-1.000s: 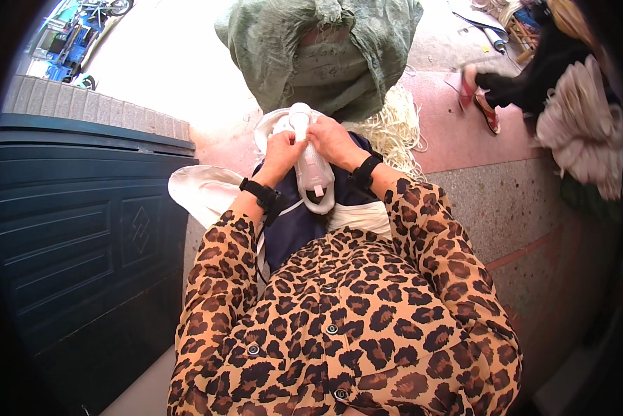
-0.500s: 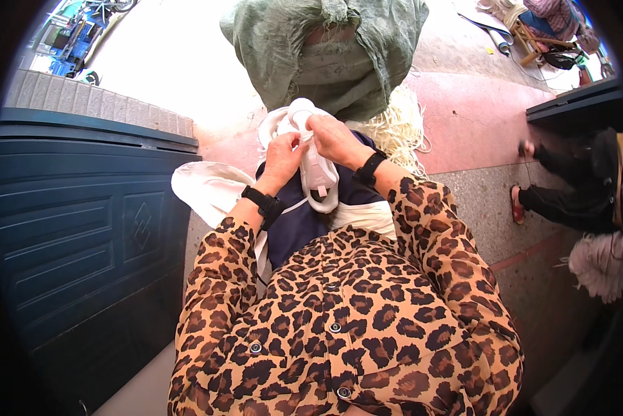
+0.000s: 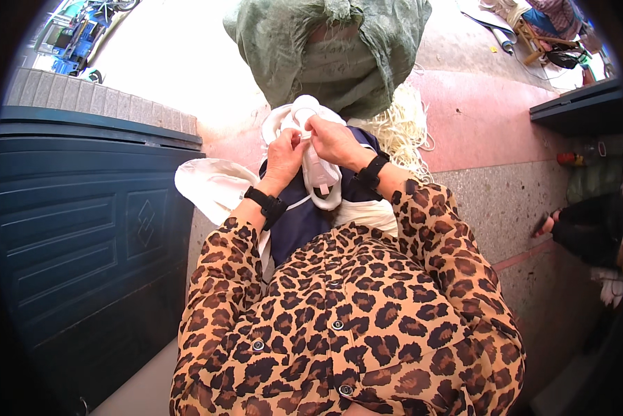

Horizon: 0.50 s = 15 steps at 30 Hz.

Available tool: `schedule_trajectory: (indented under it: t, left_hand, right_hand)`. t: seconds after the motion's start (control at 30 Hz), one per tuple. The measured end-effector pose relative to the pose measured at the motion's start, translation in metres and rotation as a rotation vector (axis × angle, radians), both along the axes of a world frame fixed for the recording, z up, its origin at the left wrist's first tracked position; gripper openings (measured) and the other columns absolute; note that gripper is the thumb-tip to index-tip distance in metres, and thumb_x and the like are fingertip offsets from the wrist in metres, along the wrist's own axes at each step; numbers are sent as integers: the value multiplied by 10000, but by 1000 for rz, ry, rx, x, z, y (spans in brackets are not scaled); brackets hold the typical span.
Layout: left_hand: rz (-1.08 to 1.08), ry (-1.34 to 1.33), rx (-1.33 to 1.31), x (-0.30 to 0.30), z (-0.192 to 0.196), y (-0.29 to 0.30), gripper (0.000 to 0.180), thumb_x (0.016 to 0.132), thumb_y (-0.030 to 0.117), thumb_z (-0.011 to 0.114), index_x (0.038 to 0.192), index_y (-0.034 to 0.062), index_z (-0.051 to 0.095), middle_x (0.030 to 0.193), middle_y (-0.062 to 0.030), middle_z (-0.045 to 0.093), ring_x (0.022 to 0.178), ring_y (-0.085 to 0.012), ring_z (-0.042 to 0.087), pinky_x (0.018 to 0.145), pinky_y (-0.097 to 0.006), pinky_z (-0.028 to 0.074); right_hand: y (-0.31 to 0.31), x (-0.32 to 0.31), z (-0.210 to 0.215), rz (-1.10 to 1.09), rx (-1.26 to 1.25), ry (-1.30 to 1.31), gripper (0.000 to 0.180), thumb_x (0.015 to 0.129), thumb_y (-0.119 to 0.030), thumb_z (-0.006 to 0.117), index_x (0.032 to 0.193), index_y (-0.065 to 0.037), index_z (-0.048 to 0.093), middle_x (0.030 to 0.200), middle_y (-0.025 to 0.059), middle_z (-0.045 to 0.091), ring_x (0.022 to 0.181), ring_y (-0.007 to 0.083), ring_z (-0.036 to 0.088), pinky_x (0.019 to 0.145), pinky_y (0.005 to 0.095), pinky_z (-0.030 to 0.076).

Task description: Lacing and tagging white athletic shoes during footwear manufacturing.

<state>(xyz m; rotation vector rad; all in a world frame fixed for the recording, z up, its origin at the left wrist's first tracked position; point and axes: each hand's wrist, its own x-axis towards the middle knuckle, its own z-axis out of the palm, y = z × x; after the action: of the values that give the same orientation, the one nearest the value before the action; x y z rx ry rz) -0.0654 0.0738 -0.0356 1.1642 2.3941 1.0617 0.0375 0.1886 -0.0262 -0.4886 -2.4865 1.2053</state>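
Note:
A white and pale pink sneaker point(image 3: 320, 175) lies over my lap, its heel opening toward me and its toe pointing away. My left hand point(image 3: 284, 161) is closed in a pinch at the lacing area; what sits between the fingertips is too small to make out. My right hand point(image 3: 334, 143) grips the sneaker's upper from the right, thumb and fingertips close to the left ones. Both hands hide most of the lacing. Beneath lies dark navy cloth point(image 3: 294, 225), with a bundle of cream cords point(image 3: 368, 216) to its right.
A large green woven sack point(image 3: 325, 62) stands ahead, with a heap of cream laces point(image 3: 405, 128) beside it. White cloth point(image 3: 214, 186) hangs at my left, near a dark blue panelled door point(image 3: 83, 229). A person's dark-clothed leg point(image 3: 589, 225) shows at the right.
The person at the right has moved, their leg now lower and nearer the edge. My hands stay at the sneaker with only slight finger movement.

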Motion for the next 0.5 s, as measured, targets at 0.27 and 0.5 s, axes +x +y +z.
schedule_trajectory:
  t: [0.27, 0.5]
  left_hand:
    - [-188, 352, -11, -12, 0, 3, 112, 754, 122, 598, 793, 16, 596, 705, -141, 610, 652, -284, 602, 590, -351, 478]
    - [-472, 752, -35, -36, 27, -18, 20, 720, 36, 512, 732, 51, 510, 675, -107, 525, 685, -261, 534, 597, -363, 453]
  right_hand:
    - [2, 9, -6, 59, -127, -92, 369, 712, -95, 559, 1069, -58, 472, 941, 162, 573, 866, 341, 563, 751, 384, 448]
    - [-4, 14, -24, -59, -143, -103, 474, 717, -162, 606, 1135, -56, 409, 1058, 177, 509, 960, 348, 519, 806, 392, 418]
